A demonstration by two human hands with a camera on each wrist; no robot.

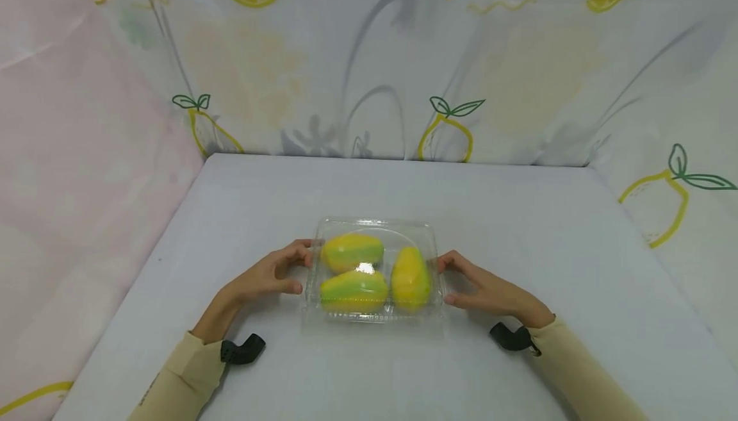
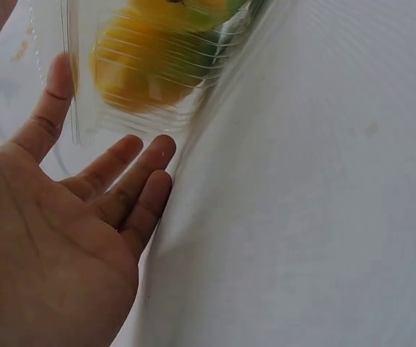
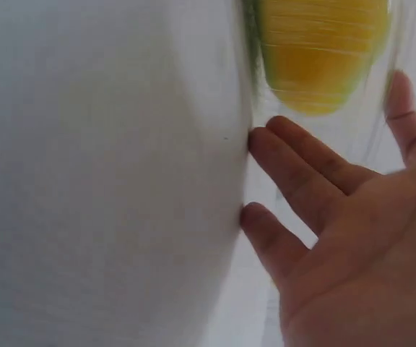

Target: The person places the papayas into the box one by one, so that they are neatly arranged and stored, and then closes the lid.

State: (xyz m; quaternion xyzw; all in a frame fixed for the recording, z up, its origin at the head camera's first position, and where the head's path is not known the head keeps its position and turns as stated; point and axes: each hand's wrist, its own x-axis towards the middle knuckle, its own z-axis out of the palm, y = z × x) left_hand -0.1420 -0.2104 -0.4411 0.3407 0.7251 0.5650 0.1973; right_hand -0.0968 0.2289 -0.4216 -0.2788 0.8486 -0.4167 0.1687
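A clear plastic box (image 1: pixel 375 320) with its lid down lies on the white table, in the middle of the head view. Through the plastic I see three yellow-green, mango-shaped fruits: one at the upper left (image 1: pixel 353 251), another below it (image 1: pixel 353 293), and a third upright at the right (image 1: pixel 410 279). My left hand (image 1: pixel 268 277) is at the box's left side, its fingers loosely bent by the ribbed wall (image 2: pixel 172 108). At the opposite side is my right hand (image 1: pixel 484 289), fingers spread and fingertips at or close to the wall. Neither hand curls round the box.
The white tabletop (image 1: pixel 369 376) extends around the box. Behind it hangs a lemon-printed cloth (image 1: pixel 369 56), with a pinkish cloth (image 1: pixel 86 184) along the left. A black wrist device (image 1: pixel 243 349) is on the left cuff, and another black device (image 1: pixel 510 336) is on the right.
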